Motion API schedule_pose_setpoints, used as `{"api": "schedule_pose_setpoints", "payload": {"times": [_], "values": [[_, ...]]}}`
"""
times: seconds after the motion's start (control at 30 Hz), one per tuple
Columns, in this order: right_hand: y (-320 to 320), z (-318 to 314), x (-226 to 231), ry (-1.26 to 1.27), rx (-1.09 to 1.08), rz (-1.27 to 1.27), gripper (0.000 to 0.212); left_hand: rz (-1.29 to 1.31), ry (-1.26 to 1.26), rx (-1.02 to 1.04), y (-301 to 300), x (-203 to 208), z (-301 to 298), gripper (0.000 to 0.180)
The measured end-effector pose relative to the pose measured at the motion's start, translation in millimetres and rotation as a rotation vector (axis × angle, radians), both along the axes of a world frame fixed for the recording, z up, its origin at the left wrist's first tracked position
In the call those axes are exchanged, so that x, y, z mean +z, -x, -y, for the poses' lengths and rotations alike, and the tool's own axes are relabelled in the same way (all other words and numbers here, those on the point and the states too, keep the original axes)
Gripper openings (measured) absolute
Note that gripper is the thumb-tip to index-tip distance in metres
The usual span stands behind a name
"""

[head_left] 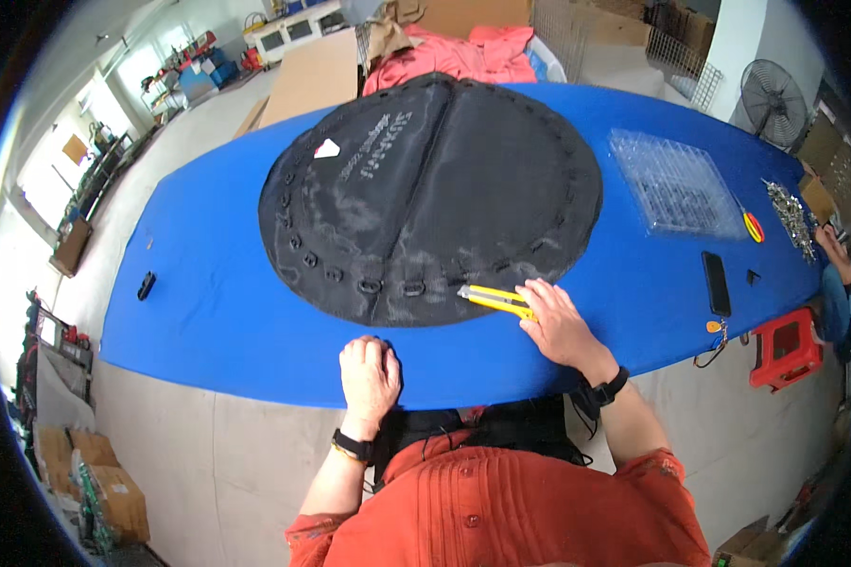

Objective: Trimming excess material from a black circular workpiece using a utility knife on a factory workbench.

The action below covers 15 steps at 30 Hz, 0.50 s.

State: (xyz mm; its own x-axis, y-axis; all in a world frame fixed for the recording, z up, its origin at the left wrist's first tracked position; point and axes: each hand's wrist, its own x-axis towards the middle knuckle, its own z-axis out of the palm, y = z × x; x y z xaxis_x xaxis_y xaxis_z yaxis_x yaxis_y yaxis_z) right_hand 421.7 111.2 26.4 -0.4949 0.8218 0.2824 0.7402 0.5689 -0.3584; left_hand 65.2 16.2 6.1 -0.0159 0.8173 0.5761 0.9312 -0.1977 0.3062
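A large round black mesh sheet (501,180) lies flat on the blue-covered table (217,321), with a seam across it and several small black plastic loops (334,274) along its rim. My right hand (560,326) grips a yellow utility knife (497,300), its tip pointing left over the sheet's near edge. Close to the table's front edge, my left hand (369,378) rests with curled fingers. A dark patch shows by those fingers, but what they hold, if anything, is hidden.
A clear plastic compartment box (676,184) lies right of the sheet, near a phone (716,283), yellow-handled scissors (753,227) and a pile of metal parts (790,219). A small black piece (146,285) sits at left. A red stool (787,350) and another person's hand (834,248) are at right.
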Motion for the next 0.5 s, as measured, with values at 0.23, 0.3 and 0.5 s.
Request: {"api": "schedule_pose_setpoints", "payload": {"times": [0.23,0.3,0.5], "values": [[5.1,3.8,2.1,-0.021,-0.029,-0.003,0.056,0.037,-0.004,-0.015,0.6,-1.3,1.9,0.016],[5.0,4.2,0.7,-0.037,-0.034,-0.003,0.056,0.048,-0.017,-0.028,-0.7,0.6,2.2,0.015],[6.7,8.3,-0.2,-0.090,-0.059,0.016,0.056,0.052,-0.018,-0.022,-1.3,1.7,1.4,0.016]]}}
